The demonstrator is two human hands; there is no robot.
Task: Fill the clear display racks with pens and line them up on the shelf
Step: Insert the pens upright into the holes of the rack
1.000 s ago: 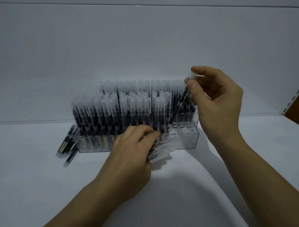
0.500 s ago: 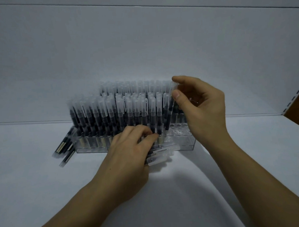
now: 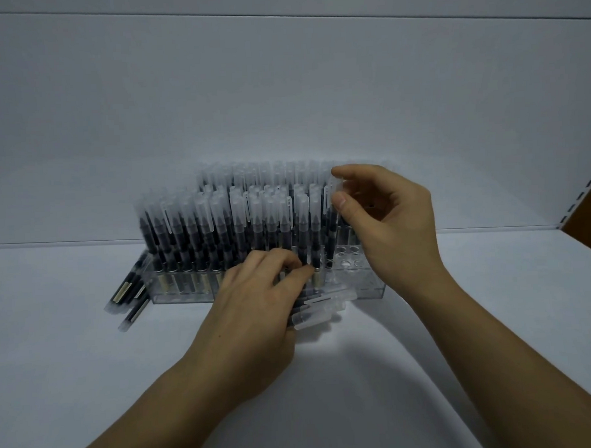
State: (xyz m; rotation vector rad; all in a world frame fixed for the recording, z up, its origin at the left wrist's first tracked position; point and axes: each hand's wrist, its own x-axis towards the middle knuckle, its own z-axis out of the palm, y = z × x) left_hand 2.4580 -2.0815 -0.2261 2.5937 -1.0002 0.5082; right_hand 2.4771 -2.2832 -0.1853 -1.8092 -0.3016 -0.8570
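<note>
A clear display rack (image 3: 368, 286) stands on the white shelf (image 3: 460, 301), packed with upright black pens with frosted caps (image 3: 219, 223); several holes at its right end are open (image 3: 351, 258). A second filled rack stands behind it (image 3: 268, 172). My right hand (image 3: 385, 220) pinches the cap of one pen (image 3: 332, 202), which stands upright in the front rack beside the open holes. My left hand (image 3: 257, 310) rests on the shelf in front of the rack, shut on a bundle of pens whose caps (image 3: 319, 307) stick out to the right.
Several loose pens (image 3: 128, 295) lie on the shelf at the rack's left end. The shelf's back wall (image 3: 282, 106) rises right behind the racks. A slotted upright and brown panel (image 3: 588, 204) close the shelf at the far right.
My right hand moved left and down with the pen, from tilted above the rack's right end to upright in a hole. My left hand stayed put on its bundle.
</note>
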